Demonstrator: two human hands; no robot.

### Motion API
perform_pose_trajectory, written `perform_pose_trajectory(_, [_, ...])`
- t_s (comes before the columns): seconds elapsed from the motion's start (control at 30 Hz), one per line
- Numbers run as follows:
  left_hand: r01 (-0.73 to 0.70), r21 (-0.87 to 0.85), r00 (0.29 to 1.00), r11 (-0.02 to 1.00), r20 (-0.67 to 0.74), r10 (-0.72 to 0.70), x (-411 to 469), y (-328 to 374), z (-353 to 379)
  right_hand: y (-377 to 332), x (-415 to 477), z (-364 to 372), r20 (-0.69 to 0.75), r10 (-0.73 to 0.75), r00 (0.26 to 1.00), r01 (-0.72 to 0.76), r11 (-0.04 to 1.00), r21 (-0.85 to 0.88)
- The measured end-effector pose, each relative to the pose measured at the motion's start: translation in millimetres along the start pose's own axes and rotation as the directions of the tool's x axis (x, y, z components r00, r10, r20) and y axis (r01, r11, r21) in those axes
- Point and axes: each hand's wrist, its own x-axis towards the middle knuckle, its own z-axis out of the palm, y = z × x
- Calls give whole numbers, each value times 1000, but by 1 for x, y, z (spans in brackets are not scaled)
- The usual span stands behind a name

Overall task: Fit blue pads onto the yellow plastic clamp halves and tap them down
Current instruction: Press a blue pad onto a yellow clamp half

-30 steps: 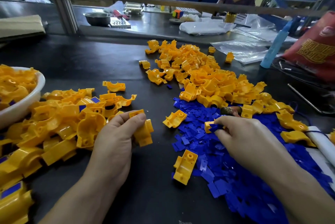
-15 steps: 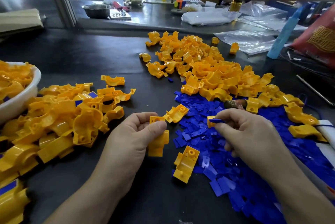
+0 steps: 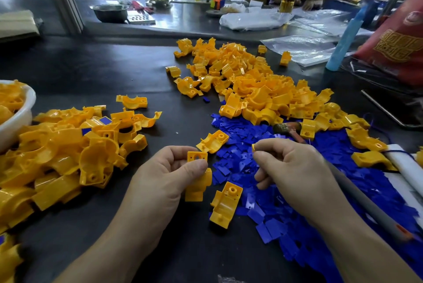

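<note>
Your left hand (image 3: 164, 182) has brought its gripped yellow clamp half (image 3: 197, 176) toward 3 o'clock, near your right hand (image 3: 295, 175), whose curled fingers pinch a small yellow piece (image 3: 253, 146).

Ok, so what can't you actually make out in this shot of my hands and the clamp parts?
Head view only:
1. The small yellow piece that the right hand pinches: its fingers cover all but a corner, so whether one of the blue pads is there too cannot be told.
2. The clamp half in the left hand: the thumb hides its middle.
3. The white bowl: cut off by the left edge.
</note>
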Motion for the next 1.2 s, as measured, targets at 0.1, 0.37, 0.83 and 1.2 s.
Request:
perform_pose_trajectory(0.1, [1,8,1000,1000,0,-1,1,1,0,1,0,2,-2,-35,999,35,999,-33])
perform_pose_trajectory(0.37, [-10,-39,996,999,91,14,-5,2,2,-16,-12,6,156,-102,982,31,914,405])
perform_pose_trajectory(0.83, [-63,-61,983,996,167,72,-6,1,3,-20,-21,23,189,-248,950,160,908,386])
perform_pose_trajectory(1.2, [-84,-43,971,996,221,91,-9,-2,1,-20,-24,27,79,-375,924,368,926,85])
